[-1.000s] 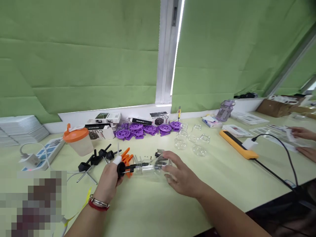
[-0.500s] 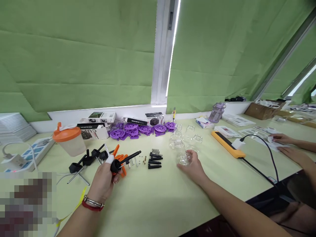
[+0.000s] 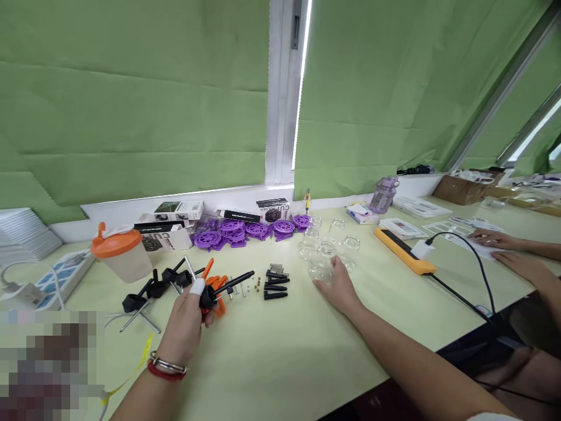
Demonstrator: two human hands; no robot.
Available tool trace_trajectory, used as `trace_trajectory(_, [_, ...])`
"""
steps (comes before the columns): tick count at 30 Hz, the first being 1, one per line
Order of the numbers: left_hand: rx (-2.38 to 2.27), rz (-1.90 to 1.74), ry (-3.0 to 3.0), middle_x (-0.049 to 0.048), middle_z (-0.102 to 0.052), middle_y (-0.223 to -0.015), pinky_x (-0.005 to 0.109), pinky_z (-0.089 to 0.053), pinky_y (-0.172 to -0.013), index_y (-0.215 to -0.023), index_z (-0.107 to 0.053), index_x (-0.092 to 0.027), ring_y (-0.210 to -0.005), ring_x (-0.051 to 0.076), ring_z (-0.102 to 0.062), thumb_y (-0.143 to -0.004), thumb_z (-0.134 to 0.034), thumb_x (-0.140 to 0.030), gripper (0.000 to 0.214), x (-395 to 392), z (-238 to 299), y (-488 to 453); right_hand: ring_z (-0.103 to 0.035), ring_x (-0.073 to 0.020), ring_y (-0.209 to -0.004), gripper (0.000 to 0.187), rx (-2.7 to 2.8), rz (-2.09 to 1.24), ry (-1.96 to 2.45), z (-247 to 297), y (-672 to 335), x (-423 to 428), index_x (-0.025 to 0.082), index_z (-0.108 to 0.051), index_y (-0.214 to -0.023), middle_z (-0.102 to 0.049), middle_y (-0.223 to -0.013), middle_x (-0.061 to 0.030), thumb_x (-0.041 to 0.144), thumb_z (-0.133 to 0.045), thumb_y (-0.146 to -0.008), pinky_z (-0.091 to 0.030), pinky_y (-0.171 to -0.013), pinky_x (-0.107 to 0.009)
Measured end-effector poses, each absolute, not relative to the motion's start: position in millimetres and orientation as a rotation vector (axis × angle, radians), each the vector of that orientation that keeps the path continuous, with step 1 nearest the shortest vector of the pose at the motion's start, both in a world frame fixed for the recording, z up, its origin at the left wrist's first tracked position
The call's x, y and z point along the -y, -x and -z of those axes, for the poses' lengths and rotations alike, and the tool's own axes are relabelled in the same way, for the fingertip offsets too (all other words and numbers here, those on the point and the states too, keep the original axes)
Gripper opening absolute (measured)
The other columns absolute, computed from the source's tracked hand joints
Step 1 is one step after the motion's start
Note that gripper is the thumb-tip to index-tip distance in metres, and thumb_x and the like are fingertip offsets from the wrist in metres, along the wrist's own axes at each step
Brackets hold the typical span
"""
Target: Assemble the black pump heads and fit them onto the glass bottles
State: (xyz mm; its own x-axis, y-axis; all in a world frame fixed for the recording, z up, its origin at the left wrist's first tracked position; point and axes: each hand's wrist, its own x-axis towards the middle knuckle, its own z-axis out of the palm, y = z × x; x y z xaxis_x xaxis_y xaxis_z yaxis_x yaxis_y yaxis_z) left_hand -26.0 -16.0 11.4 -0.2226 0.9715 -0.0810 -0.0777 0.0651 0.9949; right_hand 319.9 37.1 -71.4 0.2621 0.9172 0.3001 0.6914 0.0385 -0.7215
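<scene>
My left hand is closed around a black cap-like part with a long black shaft pointing right and a thin metal rod; a white cover sits on the thumb. Orange plastic clips lie just behind that hand, partly hidden by it. My right hand grips the side of a clear glass jar that stands mouth up on the table. Several similar clear jars stand close behind it. Between the hands lie black tube-like pieces, metal springs and small brown bits.
Black caps with metal rods lie left, near an orange-lidded cup and a power strip. Purple plastic parts and boxes line the back. An orange power strip and another person's hands are right.
My right hand has shifted slightly away from me with the glass jar, whose mouth is now farther right. My left hand still holds the black part, nearly unmoved.
</scene>
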Motion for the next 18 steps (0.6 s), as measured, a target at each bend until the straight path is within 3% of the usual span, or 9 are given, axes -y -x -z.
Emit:
trace_trajectory(3, [-1.382,-1.356,-1.055,-0.0011,-0.055,-0.049,0.023,-0.033,-0.039,-0.062,-0.048,-0.018,-0.036,0.009,-0.041,-0.082,-0.05,-0.049,0.037,17,-12,28,-0.032,-0.036,-0.133,0.09,1.49,-0.239,1.683,60,-316,-20,0.011,-0.012,-0.145,-0.031,-0.143,-0.0226,0.043,-0.063,-0.077,-0.033,-0.105,-0.056])
trace_trajectory(7, [-1.358,-1.294,-1.137,-0.0009,-0.054,-0.048,0.022,-0.033,-0.036,-0.059,-0.05,-0.017,-0.038,0.009,-0.042,-0.081,-0.051,-0.05,0.039,23,-18,26,-0.021,-0.033,-0.139,0.082,1.761,0.224,1.223,34,-286,7,0.02,-0.006,-0.147,-0.02,-0.15,-0.0177,0.026,-0.059,-0.083,-0.028,-0.108,-0.058])
trace_trajectory(10, [-1.275,-1.161,-1.191,0.0,-0.055,-0.05,0.021,-0.033,-0.033,-0.064,-0.055,-0.017,-0.038,0.01,-0.044,-0.082,-0.049,-0.053,0.04,31,-26,20,-0.027,-0.0301,-0.137,0.07,2.062,0.442,0.852,20,-251,18,0.033,-0.022,-0.143,-0.035,-0.145,-0.0099,0.016,-0.056,-0.084,-0.034,-0.105,-0.054])
trace_trajectory(14, [-1.273,-1.038,-1.152,-0.0016,-0.05,-0.048,0.02,-0.031,-0.03,-0.066,-0.057,-0.017,-0.037,0.011,-0.046,-0.077,-0.054,-0.057,0.041,37,-35,12,-0.056,-0.025,-0.105,0.049,2.324,0.421,0.65,15,-211,19,0.023,-0.042,-0.135,-0.062,-0.113,-0.013,0.011,-0.046,-0.087,-0.045,-0.091,-0.046])
trace_trajectory(18, [-1.272,-1.046,-1.117,-0.0001,-0.052,-0.049,0.021,-0.032,-0.031,-0.065,-0.055,-0.018,-0.038,0.012,-0.046,-0.077,-0.05,-0.061,0.045,37,-32,15,-0.057,-0.0208,-0.077,0.029,2.3,0.176,0.742,3,-196,15,0.015,-0.056,-0.117,-0.063,-0.083,-0.0107,0.021,-0.041,-0.093,-0.047,-0.071,-0.037])
